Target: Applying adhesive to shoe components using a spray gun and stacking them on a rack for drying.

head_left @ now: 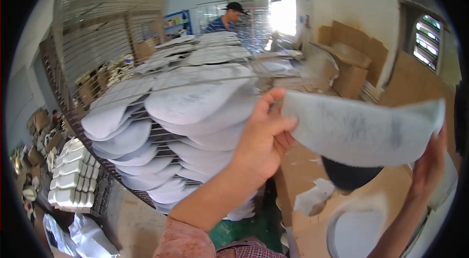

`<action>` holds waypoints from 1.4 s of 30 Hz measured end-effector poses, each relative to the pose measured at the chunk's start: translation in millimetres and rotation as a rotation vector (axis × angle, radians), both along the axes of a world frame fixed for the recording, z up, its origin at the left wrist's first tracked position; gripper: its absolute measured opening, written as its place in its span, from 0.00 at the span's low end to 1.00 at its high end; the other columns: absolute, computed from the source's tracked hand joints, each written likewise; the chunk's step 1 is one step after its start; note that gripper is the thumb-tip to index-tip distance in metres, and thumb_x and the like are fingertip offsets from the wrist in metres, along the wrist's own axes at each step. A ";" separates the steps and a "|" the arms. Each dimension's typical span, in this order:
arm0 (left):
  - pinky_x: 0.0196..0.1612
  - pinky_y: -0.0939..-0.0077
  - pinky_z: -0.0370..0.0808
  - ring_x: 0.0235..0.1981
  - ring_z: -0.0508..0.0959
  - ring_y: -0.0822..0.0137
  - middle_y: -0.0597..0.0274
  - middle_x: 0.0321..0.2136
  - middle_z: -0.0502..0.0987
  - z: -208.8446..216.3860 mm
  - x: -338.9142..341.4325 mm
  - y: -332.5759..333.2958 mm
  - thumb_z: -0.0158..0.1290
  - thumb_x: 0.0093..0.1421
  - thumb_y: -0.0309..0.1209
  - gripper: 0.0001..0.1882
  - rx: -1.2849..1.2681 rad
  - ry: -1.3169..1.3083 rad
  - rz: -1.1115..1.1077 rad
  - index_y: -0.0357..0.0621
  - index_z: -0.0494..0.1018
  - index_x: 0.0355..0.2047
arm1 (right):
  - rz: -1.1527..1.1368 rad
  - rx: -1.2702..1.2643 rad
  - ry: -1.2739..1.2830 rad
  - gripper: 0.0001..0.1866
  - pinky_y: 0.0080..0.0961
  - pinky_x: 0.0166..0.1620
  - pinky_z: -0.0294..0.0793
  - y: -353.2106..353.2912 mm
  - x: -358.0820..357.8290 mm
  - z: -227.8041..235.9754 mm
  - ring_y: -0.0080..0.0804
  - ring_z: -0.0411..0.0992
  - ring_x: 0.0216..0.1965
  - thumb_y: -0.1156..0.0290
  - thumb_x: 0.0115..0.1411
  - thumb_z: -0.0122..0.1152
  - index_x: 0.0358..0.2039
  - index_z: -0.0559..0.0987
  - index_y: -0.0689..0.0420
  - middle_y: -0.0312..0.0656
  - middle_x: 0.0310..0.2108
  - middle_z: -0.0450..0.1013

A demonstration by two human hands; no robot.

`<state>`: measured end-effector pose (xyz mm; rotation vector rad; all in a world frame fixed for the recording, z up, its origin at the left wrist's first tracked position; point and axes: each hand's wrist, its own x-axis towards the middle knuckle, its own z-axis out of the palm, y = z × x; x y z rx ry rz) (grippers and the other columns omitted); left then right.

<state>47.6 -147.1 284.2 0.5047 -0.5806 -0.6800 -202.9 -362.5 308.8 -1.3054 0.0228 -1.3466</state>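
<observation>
Both hands stretch a pale grey, flexible flat sheet (361, 128) with rounded edges and dark smudges across the space over the table. My left hand (264, 138) is closed on its left end, thumb over the face. At the opposite end, my right hand (432, 160) grips the edge, its fingers partly hidden behind the sheet. Under the sheet shows a black rounded piece (349, 175), partly covered. On the brown work surface (303, 160) lie a whitish rounded piece (359, 233) and a torn pale scrap (314, 198).
A tall wire rack (161, 136) to my left carries many layers of similar grey sheets (195, 92). Stacked white moulded blocks (73, 175) and white bags (90, 236) stand on the floor. Cardboard boxes (347, 62) line the back right. A co-worker (224, 19) stands beyond the rack.
</observation>
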 end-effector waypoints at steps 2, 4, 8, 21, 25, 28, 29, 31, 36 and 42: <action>0.41 0.73 0.74 0.38 0.74 0.67 0.62 0.37 0.70 37.8 31.0 36.4 0.48 0.51 0.15 0.25 -0.036 -0.080 0.112 0.47 0.59 0.50 | -0.092 -0.197 0.094 0.28 0.30 0.59 0.61 8.2 55.4 56.8 0.33 0.63 0.56 0.69 0.61 0.48 0.60 0.56 0.60 0.45 0.54 0.64; 0.39 0.75 0.75 0.36 0.75 0.68 0.62 0.35 0.71 66.0 67.6 74.4 0.48 0.52 0.17 0.23 -0.055 -0.149 0.240 0.46 0.61 0.49 | -0.094 -0.427 0.270 0.25 0.30 0.58 0.62 -13.1 108.3 120.7 0.32 0.64 0.55 0.69 0.62 0.46 0.59 0.60 0.60 0.44 0.53 0.65; 0.38 0.76 0.75 0.33 0.74 0.68 0.60 0.33 0.72 106.7 167.7 146.4 0.50 0.51 0.17 0.18 -0.055 -0.162 0.562 0.39 0.66 0.44 | 0.592 -0.492 0.123 0.10 0.29 0.50 0.67 36.9 280.6 188.4 0.29 0.69 0.42 0.74 0.55 0.53 0.38 0.72 0.62 0.39 0.39 0.71; 0.42 0.76 0.71 0.39 0.73 0.66 0.55 0.40 0.72 61.7 230.5 398.9 0.48 0.56 0.23 0.22 0.414 -0.337 1.298 0.37 0.62 0.52 | 0.878 -0.562 0.577 0.40 0.33 0.38 0.75 249.1 521.2 130.2 0.37 0.73 0.34 0.72 0.53 0.60 0.61 0.50 0.63 0.51 0.40 0.69; 0.44 0.71 0.70 0.41 0.73 0.66 0.55 0.46 0.71 0.6 194.7 410.9 0.47 0.59 0.29 0.23 0.590 -0.298 1.834 0.37 0.61 0.55 | 0.551 -0.873 0.729 0.35 0.25 0.38 0.74 220.8 450.6 121.6 0.28 0.72 0.33 0.64 0.55 0.60 0.60 0.57 0.59 0.45 0.37 0.71; 0.45 0.72 0.70 0.41 0.73 0.64 0.54 0.46 0.71 -36.9 164.6 392.9 0.45 0.59 0.28 0.19 0.301 -0.358 2.030 0.37 0.65 0.51 | 0.403 -0.773 0.405 0.29 0.21 0.38 0.72 160.9 365.7 89.5 0.24 0.71 0.33 0.67 0.57 0.56 0.58 0.61 0.57 0.40 0.36 0.72; 0.45 0.72 0.70 0.40 0.74 0.64 0.54 0.45 0.72 -53.5 150.8 393.9 0.45 0.60 0.27 0.18 0.281 -0.390 2.027 0.37 0.66 0.50 | 0.329 -0.691 0.351 0.27 0.20 0.39 0.71 139.5 341.3 64.9 0.23 0.71 0.33 0.69 0.57 0.56 0.58 0.62 0.57 0.40 0.36 0.72; 0.47 0.71 0.67 0.41 0.73 0.63 0.52 0.47 0.68 -85.1 132.1 381.0 0.43 0.62 0.33 0.17 0.173 -0.577 1.734 0.37 0.66 0.48 | 0.160 -0.496 0.328 0.25 0.19 0.38 0.71 94.6 275.7 7.1 0.21 0.70 0.34 0.72 0.58 0.56 0.56 0.64 0.57 0.38 0.35 0.72; 0.43 0.55 0.71 0.37 0.75 0.51 0.39 0.40 0.72 -85.8 101.6 204.4 0.54 0.56 0.34 0.19 0.373 -0.979 0.497 0.32 0.70 0.43 | -0.777 -0.122 1.103 0.19 0.23 0.35 0.72 -28.2 25.3 -255.5 0.26 0.71 0.30 0.75 0.51 0.59 0.45 0.72 0.60 0.42 0.31 0.73; 0.47 0.76 0.68 0.41 0.75 0.64 0.54 0.42 0.74 -216.8 11.6 2.3 0.52 0.51 0.28 0.20 0.709 -0.991 -0.459 0.36 0.70 0.45 | -1.208 0.345 1.686 0.35 0.42 0.52 0.64 66.1 -219.7 -438.5 0.51 0.64 0.49 0.65 0.43 0.69 0.51 0.66 0.58 0.54 0.47 0.66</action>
